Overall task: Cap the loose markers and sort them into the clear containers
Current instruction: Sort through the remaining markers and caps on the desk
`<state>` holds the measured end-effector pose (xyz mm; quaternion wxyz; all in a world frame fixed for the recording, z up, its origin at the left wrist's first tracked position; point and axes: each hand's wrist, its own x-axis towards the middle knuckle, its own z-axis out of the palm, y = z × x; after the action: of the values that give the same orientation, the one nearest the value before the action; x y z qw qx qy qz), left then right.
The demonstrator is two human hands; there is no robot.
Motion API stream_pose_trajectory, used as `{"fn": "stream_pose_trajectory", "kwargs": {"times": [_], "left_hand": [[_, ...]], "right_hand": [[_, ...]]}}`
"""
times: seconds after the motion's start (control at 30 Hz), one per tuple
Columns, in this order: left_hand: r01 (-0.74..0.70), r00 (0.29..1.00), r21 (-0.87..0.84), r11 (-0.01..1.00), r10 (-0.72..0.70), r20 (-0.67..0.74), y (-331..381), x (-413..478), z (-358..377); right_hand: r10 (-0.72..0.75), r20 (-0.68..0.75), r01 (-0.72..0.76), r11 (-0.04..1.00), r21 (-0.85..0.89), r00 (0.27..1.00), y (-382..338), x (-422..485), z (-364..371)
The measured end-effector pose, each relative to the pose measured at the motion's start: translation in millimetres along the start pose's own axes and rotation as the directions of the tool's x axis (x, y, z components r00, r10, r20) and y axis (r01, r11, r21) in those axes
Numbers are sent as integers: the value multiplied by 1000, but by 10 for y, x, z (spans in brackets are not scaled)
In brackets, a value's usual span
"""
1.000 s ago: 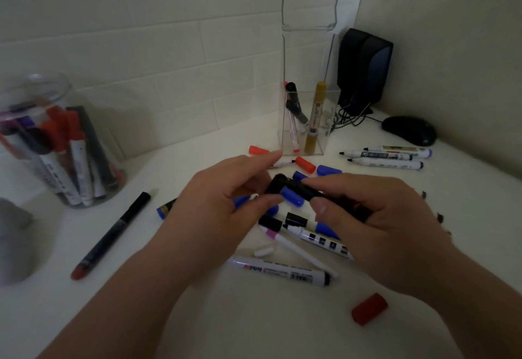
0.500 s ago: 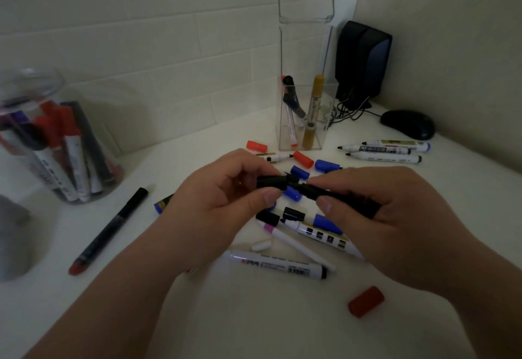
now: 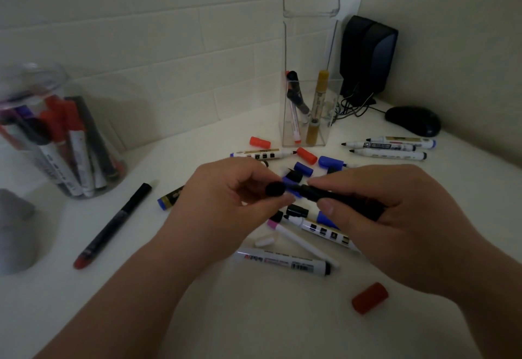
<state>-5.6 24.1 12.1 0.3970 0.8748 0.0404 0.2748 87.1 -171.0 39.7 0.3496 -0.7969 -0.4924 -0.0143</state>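
Observation:
My right hand [image 3: 378, 217] grips a black marker [image 3: 336, 196] that points left over the pile. A black cap [image 3: 275, 188] is pinched in my left hand [image 3: 226, 203], a short gap from the marker's tip. Below them lie several loose markers and caps: a white marker [image 3: 282, 259], a thin pink-tipped pen [image 3: 305, 242], blue caps [image 3: 303, 168] and red caps [image 3: 306, 155]. A square clear container [image 3: 309, 121] at the back holds a gold marker and two others. On the left, a round clear jar [image 3: 56, 138] holds several markers.
A long black pen [image 3: 113, 224] lies left of my hands. A red cap [image 3: 369, 298] sits near the front right. Three white markers [image 3: 389, 148] lie at the right, near a black mouse [image 3: 412, 120] and a black speaker [image 3: 367, 53] with cables. A grey object [image 3: 14, 228] is at the left edge.
My left hand has pulled the black cap away from the marker's tip, and the cap's end now faces me. A gap has opened between cap and marker. The right hand stays put.

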Motion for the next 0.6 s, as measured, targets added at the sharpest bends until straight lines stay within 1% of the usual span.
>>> {"fn": "stream_pose_trajectory", "kwargs": {"times": [0.07,0.17,0.23,0.3,0.37,0.43,0.5,0.53,0.6], "left_hand": [[-83,997,69,994,83,2,-8,25,-31],[-149,989,124,981,146,34,-36,43,-69],[-171,984,161,972,161,76,-36,50,-81],[-165,981,155,974,146,124,-40,41,-82],[-92,981,79,993,76,177,-27,17,-79],[64,969,-56,996,-48,242,6,-1,-61],[215,955,-251,944,-150,257,38,-3,-30],[255,953,-341,905,-176,245,46,-2,-16],[281,955,-461,842,-196,223,57,-4,11]], "right_hand": [[-2,27,3,999,-33,1000,-6,1,3],[8,67,-3,997,-77,998,3,4,4],[34,104,-21,993,-118,994,11,11,7],[44,130,-27,991,-129,990,33,13,19],[24,149,-4,991,-131,989,40,8,28],[-18,137,38,988,-147,990,38,8,41],[-51,98,63,989,-132,994,33,9,56],[-56,72,64,991,-118,996,31,11,62],[-48,22,50,993,-104,999,25,7,74]]}}
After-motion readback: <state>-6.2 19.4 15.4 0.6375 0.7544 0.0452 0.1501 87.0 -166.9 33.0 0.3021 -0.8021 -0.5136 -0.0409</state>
